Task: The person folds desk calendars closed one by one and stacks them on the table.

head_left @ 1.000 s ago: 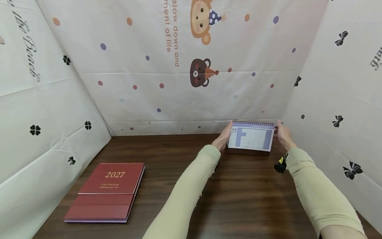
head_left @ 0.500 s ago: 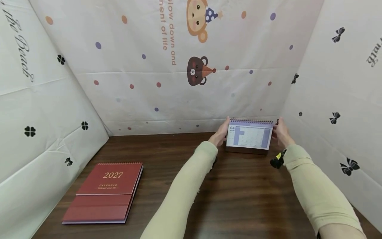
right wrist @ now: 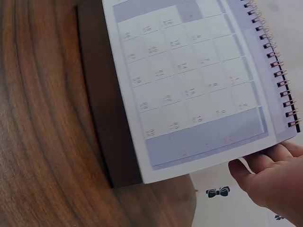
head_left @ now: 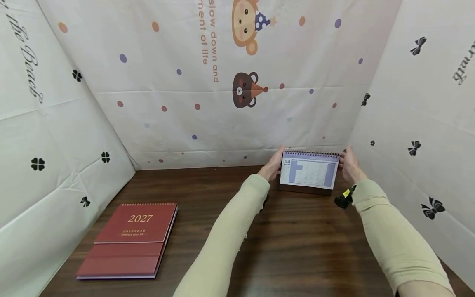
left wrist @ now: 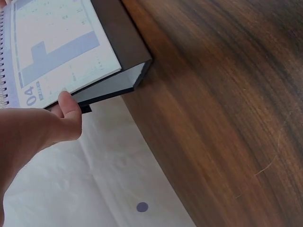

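Observation:
A spiral-bound desk calendar [head_left: 309,171] with a white and lavender page marked 04 is at the back right of the table, leaning back on its dark folded stand [left wrist: 120,33]. My left hand [head_left: 272,166] holds its left edge; in the left wrist view the thumb lies at the page corner beside the 04. At the opposite edge, near the spiral, my right hand [head_left: 351,167] grips with bent fingers [right wrist: 241,174], partly hidden behind the calendar. A closed red 2027 calendar [head_left: 130,241] lies on the left of the table, apart from both hands.
A dark wood table [head_left: 222,198] lies under everything. Right behind the desk calendar rises a patterned white sheet [head_left: 208,123], with a similar sheet [head_left: 393,173] close on the right and another [head_left: 55,173] on the left. A black device [head_left: 344,199] hangs at the right wrist.
The head view has shifted slightly. Both hands stay at the desk calendar's side edges, and the calendar sits a touch lower between them than half a second ago. The red calendar has not moved.

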